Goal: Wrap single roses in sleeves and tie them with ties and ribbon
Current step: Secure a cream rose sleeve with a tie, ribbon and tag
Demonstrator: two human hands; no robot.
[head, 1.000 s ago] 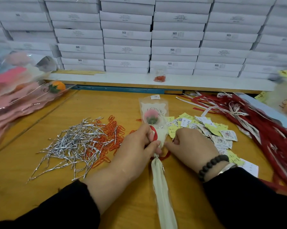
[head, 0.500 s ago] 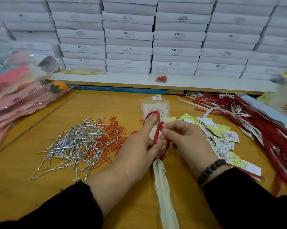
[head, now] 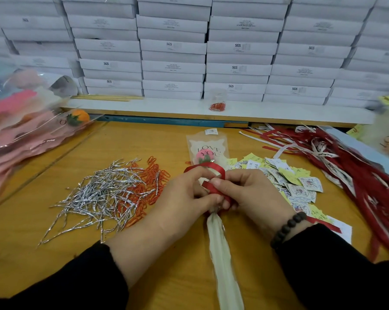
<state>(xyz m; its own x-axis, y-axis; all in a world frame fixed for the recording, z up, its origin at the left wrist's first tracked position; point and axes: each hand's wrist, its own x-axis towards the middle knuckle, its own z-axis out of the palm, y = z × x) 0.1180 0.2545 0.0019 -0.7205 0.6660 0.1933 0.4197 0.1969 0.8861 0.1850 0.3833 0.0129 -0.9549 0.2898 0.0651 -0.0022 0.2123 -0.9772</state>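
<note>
Rose sleeve (head: 222, 253) axis 12–6 o'clock | left hand (head: 184, 198), right hand (head: 249, 193) both pinching ribbon (head: 213, 173) at neck, equally near

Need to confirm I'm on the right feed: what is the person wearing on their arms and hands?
Both arms are in long black sleeves, left sleeve and right sleeve, ending at the wrists. The left hand and right hand are bare, no gloves. A dark round-bead bracelet circles the right wrist.

The hands (head: 189, 198) hide the sleeve's (head: 222, 253) neck; its tail runs off the bottom edge; box labels (head: 173, 47) blur
</note>
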